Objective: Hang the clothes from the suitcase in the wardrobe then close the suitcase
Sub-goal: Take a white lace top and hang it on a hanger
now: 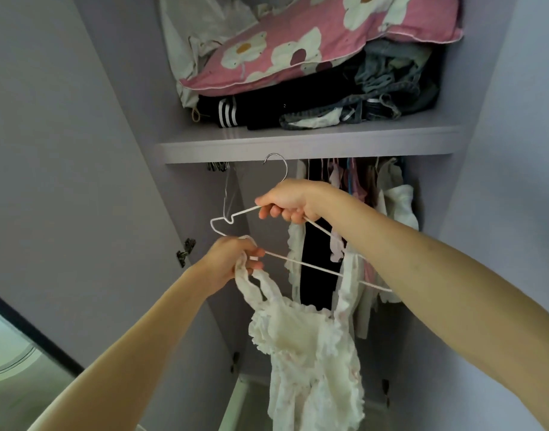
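Right hand [287, 199] fingers curled around white hanger [310, 265] top; left hand [232, 259] fingers pinch white ruffled garment [310, 353] strap at hanger's lower bar

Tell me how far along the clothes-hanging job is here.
Done: garments already hang in the wardrobe. In hand: the right hand grips a white hanger below its hook; the left hand holds a strap of the white ruffled dress. Left: hooking it up; the suitcase is out of view.

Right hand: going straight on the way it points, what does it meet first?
Probably the empty clear hanger hanging just ahead, then the wardrobe wall; depth is unclear.
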`<state>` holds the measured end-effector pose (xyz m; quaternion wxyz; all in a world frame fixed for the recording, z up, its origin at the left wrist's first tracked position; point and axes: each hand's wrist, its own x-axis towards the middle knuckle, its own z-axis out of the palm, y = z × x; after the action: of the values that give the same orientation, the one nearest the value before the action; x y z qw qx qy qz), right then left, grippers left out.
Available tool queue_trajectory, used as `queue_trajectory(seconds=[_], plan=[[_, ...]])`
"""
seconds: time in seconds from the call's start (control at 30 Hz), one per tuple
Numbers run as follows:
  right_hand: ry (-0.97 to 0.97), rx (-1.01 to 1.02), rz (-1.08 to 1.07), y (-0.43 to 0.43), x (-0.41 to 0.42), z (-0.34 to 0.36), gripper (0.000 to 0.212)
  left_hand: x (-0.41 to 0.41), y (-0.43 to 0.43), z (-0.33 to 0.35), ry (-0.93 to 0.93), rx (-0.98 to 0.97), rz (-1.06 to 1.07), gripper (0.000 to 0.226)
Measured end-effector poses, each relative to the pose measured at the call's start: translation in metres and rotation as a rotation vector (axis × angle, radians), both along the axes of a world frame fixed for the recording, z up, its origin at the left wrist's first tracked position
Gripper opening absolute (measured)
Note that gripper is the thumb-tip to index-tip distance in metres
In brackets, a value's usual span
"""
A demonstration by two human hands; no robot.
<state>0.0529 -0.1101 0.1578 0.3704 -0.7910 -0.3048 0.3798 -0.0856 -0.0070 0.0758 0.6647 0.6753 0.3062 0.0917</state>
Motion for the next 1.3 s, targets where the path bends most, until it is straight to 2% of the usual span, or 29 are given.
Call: queue_trajectory(seconds=[0.17,0.3,0.47,0.73,0.87,1.0,1.13,1.23,1.3], plan=[[-0.068,0.069,0.017,-0.006,0.010,0.003,0.030,-0.024,0.052,-0.009,-0.026,-0.139,0.371,0.006],[-0.081,0.099,0.031,-0.013,0.019,0.001,0.031,-0.041,0.070,-0.005,-0.091,-0.227,0.478,0.007],[-0.111,0.026,0.100,-0.020,0.026,-0.005,0.030,-0.049,0.078,0.014,-0.143,-0.199,0.405,0.019],[-0.177,0.020,0.117,-0.009,0.020,0.000,0.029,-0.032,0.063,0.041,-0.092,-0.140,0.085,0.028],[-0.208,0.047,0.134,0.000,0.015,0.005,0.029,-0.027,0.057,0.046,0.006,0.035,-0.023,0.022],[-0.229,0.080,0.149,0.007,0.012,0.009,0.029,-0.027,0.058,0.047,0.101,0.195,0.013,0.021],[-0.284,0.068,0.190,0.012,0.004,0.010,0.027,-0.030,0.061,0.051,0.363,0.725,0.098,0.020],[-0.323,0.121,0.188,0.019,-0.002,0.006,0.023,-0.028,0.063,0.052,0.315,1.129,-0.005,0.022],[-0.314,0.228,0.152,0.022,-0.006,0.004,0.023,-0.022,0.059,0.050,0.261,1.171,-0.165,0.017]])
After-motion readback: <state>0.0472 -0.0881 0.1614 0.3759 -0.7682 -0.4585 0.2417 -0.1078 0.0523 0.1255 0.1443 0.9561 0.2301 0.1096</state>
